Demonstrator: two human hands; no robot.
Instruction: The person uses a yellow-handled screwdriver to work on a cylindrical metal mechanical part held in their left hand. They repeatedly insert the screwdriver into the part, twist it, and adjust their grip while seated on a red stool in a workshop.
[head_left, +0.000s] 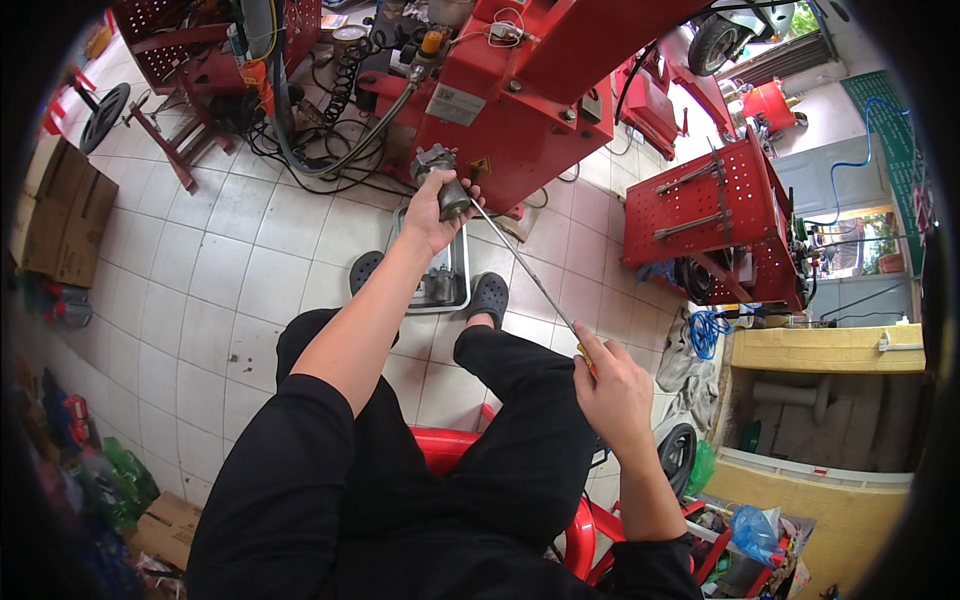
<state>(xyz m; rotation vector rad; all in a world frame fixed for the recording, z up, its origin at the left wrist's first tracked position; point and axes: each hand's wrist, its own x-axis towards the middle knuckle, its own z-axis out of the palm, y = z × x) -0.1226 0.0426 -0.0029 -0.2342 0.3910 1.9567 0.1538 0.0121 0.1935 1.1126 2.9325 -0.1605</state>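
Observation:
My left hand (434, 215) is wrapped round a dark metal cylindrical part (455, 201) with a toothed or lobed upper end, held up off the floor; its exact kind is unclear. My right hand (615, 398) grips a long screwdriver (525, 268) by its handle, of which only a bit of yellow shows. The slim shaft slants up and left, and its tip reaches the lower end of the metal part, beside my left fingertips. Whether the tip touches it I cannot tell. Below, a shallow tray (467, 272) on the floor contains other grey metal parts (438, 284).
Large red machinery (515, 135) with hoses and cables (330, 165) stands just ahead. A red perforated tool cart (690, 205) is to the right, near a yellow counter (830, 350). Cardboard boxes (65, 212) are at left. I sit on a red seat (440, 447).

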